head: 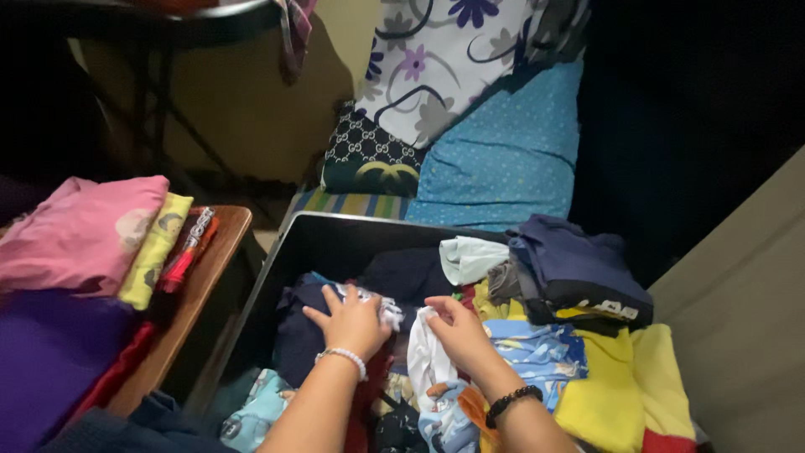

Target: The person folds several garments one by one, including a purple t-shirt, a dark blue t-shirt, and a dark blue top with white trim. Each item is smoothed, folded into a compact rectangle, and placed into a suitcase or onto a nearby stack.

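The left hand [350, 323] is lying flat, fingers spread, on a dark garment [303, 331] inside the grey bin [277, 260] of mixed clothes. The right hand [457, 331] is pinching a white patterned cloth [426, 356] with closed fingers, near the bin's middle. Folded pink and yellow clothes [92, 231] are sitting on the wooden bench [210, 268] to the left.

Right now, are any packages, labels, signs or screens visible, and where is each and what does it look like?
Print panel on dark folded garment: atop the clothes pile in the grey bin, right of the right hand; black band, pale block shapes.
No packages, signs or screens show.
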